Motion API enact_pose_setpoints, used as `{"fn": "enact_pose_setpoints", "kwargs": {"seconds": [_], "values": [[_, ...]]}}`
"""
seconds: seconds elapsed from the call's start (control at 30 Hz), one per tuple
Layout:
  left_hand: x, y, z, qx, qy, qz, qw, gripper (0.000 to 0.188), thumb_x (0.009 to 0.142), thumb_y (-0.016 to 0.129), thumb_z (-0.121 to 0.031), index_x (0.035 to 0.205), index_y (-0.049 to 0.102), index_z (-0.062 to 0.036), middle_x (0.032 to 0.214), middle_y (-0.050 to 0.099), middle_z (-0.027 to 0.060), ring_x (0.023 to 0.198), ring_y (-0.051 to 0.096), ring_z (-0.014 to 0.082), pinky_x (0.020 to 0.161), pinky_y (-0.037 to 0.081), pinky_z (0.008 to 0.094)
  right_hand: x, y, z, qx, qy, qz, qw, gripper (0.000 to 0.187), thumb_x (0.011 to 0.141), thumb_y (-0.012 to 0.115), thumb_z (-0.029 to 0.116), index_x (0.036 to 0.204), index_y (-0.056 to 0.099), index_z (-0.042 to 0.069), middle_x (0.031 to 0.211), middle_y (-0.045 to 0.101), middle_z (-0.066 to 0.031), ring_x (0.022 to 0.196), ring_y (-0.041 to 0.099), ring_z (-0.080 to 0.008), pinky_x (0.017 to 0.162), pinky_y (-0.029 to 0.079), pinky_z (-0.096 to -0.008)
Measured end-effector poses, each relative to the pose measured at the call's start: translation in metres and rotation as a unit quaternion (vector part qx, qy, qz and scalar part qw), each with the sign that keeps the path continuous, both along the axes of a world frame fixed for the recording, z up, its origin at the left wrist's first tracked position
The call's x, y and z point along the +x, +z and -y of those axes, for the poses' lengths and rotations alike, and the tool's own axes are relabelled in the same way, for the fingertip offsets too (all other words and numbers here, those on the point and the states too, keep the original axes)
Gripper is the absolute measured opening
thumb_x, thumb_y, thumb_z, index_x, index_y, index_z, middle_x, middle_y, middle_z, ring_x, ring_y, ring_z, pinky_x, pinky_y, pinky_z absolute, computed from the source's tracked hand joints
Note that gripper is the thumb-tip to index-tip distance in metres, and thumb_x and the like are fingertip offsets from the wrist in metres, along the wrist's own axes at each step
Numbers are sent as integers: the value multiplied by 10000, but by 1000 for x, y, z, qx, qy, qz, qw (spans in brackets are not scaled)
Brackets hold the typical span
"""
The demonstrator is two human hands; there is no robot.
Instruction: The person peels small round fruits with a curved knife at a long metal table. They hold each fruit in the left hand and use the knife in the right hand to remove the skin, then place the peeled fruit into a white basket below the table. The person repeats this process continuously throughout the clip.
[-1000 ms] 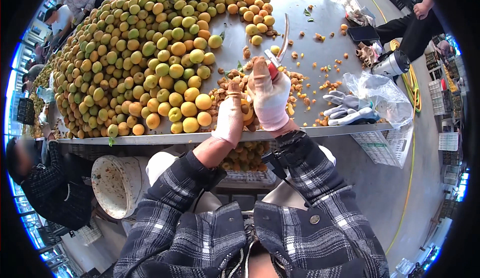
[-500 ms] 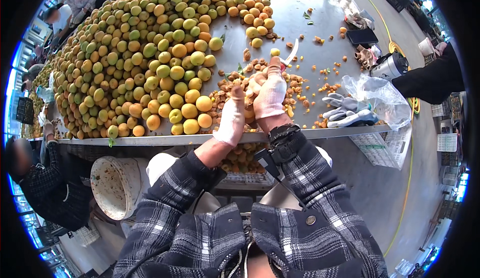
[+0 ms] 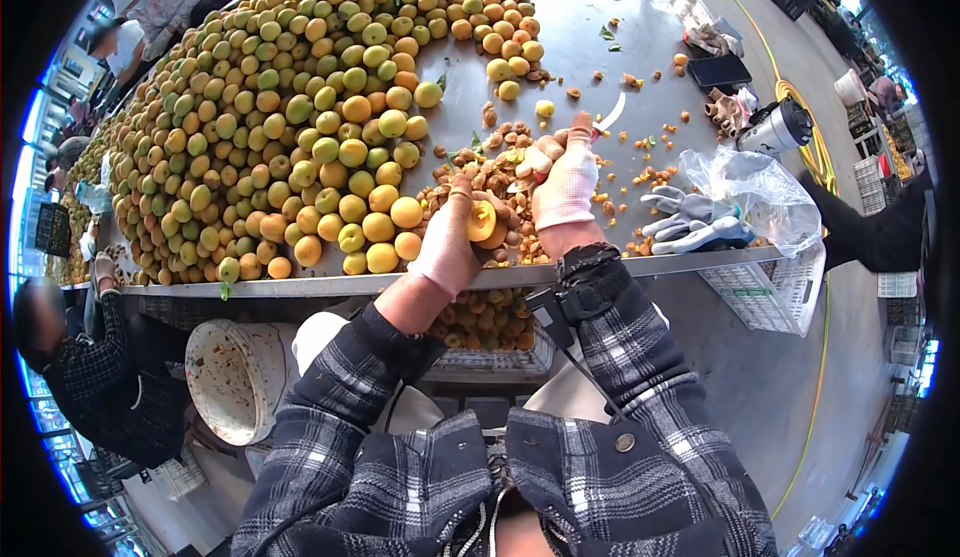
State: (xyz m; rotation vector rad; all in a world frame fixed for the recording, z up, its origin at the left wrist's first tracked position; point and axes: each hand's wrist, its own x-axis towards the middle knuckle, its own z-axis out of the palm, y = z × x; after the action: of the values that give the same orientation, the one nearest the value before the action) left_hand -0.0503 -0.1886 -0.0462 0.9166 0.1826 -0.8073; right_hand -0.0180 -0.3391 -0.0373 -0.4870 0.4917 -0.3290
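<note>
My left hand point(image 3: 447, 242), in a white fingerless glove, is closed around a cut apricot point(image 3: 483, 224) near the table's front edge. The apricot's yellow inner face is turned up toward the right. To its right, my right hand point(image 3: 566, 189), gloved the same way, grips a small knife whose curved pale blade point(image 3: 611, 114) points away to the upper right. My fingers hide most of its handle. Beneath and beyond both hands lies a heap of brown apricot pits point(image 3: 512, 142) with scraps of orange flesh.
Whole apricots point(image 3: 300, 127) cover the left of the metal table point(image 3: 560, 17). On the right lie grey gloves point(image 3: 690, 222), a plastic bag point(image 3: 745, 192), a phone point(image 3: 719, 72) and a tumbler point(image 3: 778, 127). Below the edge stand a white bucket point(image 3: 232, 382) and an apricot-filled crate point(image 3: 490, 357). Other people are nearby.
My left hand has turned and closed, and a cut apricot now shows in it. My right hand with the knife has shifted right. A small yellow fruit by the blade now lies apart from it.
</note>
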Motion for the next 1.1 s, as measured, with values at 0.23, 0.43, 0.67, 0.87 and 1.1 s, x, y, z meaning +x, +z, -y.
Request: {"fn": "enact_pose_setpoints", "kwargs": {"seconds": [0.23,0.43,0.67,0.87,1.1], "values": [[-60,4,-24,-97,-149,-171,969,382,996,471,-419,963,563,-49,913,622,104,808,619,201,610,483,278,-11,7,9,-66,44,2,997,466,979,459,549,931,494,87,580,349,48,438,315,-89,393,307,-265],[-110,-4,-45,-93,102,-267,954,361,980,540,-274,1216,494,-4,1191,562,164,1109,568,313,959,509,461,-18,11,5,-194,113,-5,974,442,1004,422,514,968,507,82,625,474,28,461,425,-95,390,402,-265],[-84,25,-92,67,-80,-17,994,320,942,614,-212,1168,510,-10,1056,582,70,854,664,222,758,559,353,-24,10,9,-204,127,16,971,453,996,446,514,946,528,71,636,487,23,465,442,-95,393,417,-260],[-3,60,-78,623,-116,623,459,220,787,694,-166,962,621,-54,969,609,148,898,604,333,782,502,396,-28,15,8,-235,132,3,963,458,1001,450,494,917,546,55,626,491,16,444,439,-88,368,401,-243],[54,21,-69,676,-287,583,347,245,726,697,-233,869,645,-41,991,619,163,938,614,347,822,512,425,-27,16,0,-285,134,7,949,444,1007,475,448,894,599,37,628,527,8,441,458,-58,375,359,-207]]}}
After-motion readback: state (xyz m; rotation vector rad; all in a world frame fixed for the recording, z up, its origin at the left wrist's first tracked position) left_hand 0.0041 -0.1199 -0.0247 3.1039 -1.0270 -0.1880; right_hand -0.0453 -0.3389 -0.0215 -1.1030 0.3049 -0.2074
